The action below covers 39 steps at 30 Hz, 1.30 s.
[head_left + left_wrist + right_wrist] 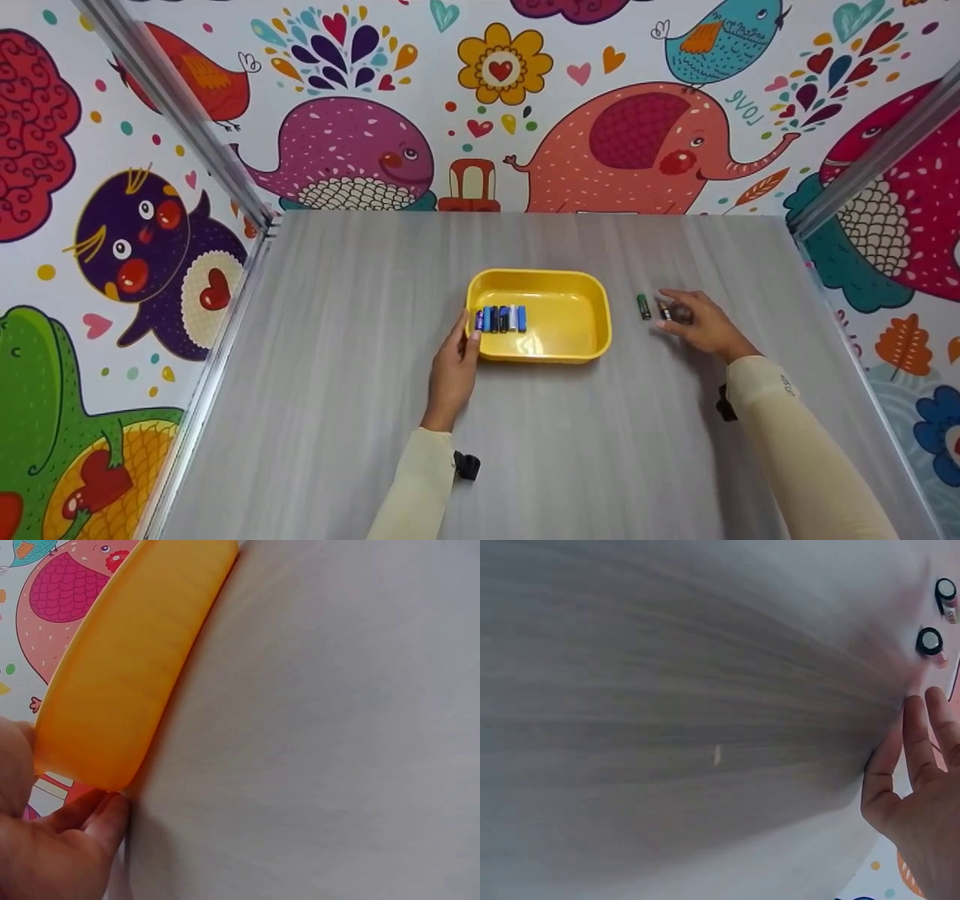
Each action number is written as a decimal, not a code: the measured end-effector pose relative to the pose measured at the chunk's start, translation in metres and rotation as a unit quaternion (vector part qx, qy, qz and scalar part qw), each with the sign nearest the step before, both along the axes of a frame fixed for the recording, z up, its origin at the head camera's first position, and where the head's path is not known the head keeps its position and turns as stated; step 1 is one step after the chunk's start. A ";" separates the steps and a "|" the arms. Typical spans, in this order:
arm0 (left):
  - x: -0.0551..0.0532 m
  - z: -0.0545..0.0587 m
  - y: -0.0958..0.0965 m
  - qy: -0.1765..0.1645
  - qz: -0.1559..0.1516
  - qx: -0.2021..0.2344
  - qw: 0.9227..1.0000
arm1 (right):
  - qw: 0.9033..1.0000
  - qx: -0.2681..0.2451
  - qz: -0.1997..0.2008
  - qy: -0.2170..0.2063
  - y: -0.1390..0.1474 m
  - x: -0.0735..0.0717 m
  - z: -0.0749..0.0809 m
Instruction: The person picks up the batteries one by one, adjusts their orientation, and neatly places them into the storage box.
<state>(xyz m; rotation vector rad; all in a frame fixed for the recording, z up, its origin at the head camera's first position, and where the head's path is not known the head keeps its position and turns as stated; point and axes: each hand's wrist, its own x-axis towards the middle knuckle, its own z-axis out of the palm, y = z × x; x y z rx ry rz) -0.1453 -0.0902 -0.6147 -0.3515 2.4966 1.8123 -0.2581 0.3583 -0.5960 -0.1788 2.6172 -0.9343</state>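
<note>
My left hand [453, 371] grips the left end of a yellow plastic tray [555, 355], thumb at the rim and fingers along the outer wall. In the left wrist view the tray's outer side [127, 682] shows, with my fingers curled at its corner. Inside the tray, several batteries [503, 319] in blue, black, white and purple lie side by side at the left end. To the right of the tray, my right hand [701, 322] reaches with spread thumb and forefinger around a dark battery [664, 310]. A green battery [643, 307] lies just left of it.
The grey wood-grain table [345, 450] runs back to a wall [480, 150] printed with cartoon animals. Metal frame bars [195, 120] stand at the left and right back corners. A black wrist device [466, 465] is strapped below my left hand.
</note>
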 end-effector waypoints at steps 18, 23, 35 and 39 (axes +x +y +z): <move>-0.001 -0.003 -0.001 0.001 0.000 0.000 1.000 | 1.000 -0.004 0.022 -0.013 0.004 -0.001 -0.004; -0.001 -0.002 -0.001 0.006 0.000 0.001 1.000 | 1.000 -0.005 0.006 -0.012 0.004 0.000 -0.007; -0.001 -0.002 0.000 0.008 0.005 0.000 1.000 | 0.999 0.016 0.006 0.045 0.005 0.005 -0.013; -0.001 -0.002 0.001 0.009 0.006 0.001 1.000 | 0.998 0.019 0.010 0.063 0.006 0.005 -0.014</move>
